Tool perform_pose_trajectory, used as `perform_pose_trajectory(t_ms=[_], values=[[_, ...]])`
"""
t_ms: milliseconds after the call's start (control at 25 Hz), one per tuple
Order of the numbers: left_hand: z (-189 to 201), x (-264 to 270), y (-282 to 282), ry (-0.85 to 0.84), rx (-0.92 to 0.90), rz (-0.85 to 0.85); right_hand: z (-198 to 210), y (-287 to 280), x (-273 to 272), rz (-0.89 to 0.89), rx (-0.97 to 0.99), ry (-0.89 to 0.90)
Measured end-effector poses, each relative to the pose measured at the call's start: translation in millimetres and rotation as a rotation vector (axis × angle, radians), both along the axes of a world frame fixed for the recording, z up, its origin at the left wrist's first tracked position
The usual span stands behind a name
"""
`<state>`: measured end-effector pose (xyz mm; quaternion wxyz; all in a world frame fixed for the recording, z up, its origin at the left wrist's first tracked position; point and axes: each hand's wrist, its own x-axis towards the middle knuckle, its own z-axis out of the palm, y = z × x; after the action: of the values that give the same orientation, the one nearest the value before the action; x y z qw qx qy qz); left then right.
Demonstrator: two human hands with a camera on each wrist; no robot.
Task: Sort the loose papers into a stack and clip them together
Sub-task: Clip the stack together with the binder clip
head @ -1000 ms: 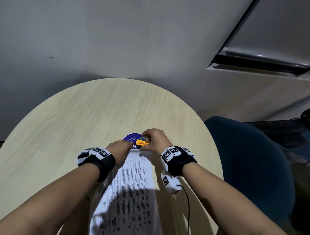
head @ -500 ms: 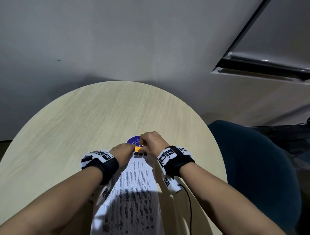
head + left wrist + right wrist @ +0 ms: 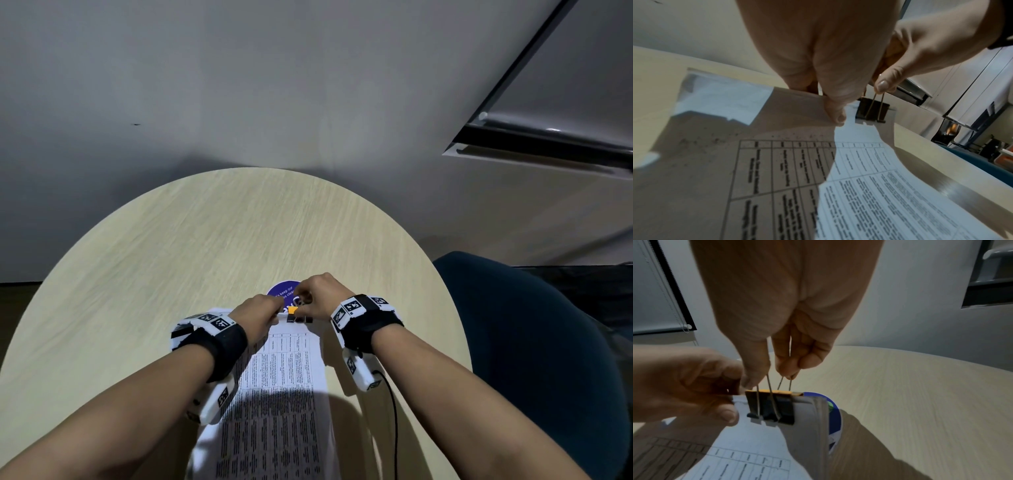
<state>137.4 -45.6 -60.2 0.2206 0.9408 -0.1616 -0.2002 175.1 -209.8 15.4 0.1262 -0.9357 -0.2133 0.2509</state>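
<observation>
A stack of printed papers [image 3: 284, 383] lies lengthwise on the round wooden table [image 3: 191, 246], its far edge lifted. A black binder clip [image 3: 771, 408] with an orange spine sits on that far edge, also seen as the binder clip [image 3: 872, 110] and the binder clip [image 3: 298, 317]. My right hand [image 3: 777, 371] pinches the clip's two wire handles together. My left hand [image 3: 835, 104] pinches the top edge of the papers [image 3: 859, 178] just left of the clip. In the head view my left hand [image 3: 262, 310] and right hand [image 3: 317, 296] meet over the clip.
A round purple sticker [image 3: 282, 291] is on the table just beyond the papers' far edge. A dark blue chair [image 3: 534, 342] stands at the table's right. A grey wall rises behind the table. A black cable [image 3: 394, 418] hangs from my right wrist unit.
The clip has come toward me from over the purple sticker onto the papers' far edge, now showing its black sides astride the stack. Both hands moved slightly nearer with it.
</observation>
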Motion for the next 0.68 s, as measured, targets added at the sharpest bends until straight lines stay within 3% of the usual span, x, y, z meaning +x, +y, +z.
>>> perform_pose_trajectory(t_ms=[320, 680], values=[[1, 3, -1, 0.011, 0.007, 0.011, 0, 7, 3, -0.042, -0.116, 0.031], [-2, 5, 1, 0.049, -0.037, 0.077, -12, 2, 2, -0.068, -0.023, 0.033]])
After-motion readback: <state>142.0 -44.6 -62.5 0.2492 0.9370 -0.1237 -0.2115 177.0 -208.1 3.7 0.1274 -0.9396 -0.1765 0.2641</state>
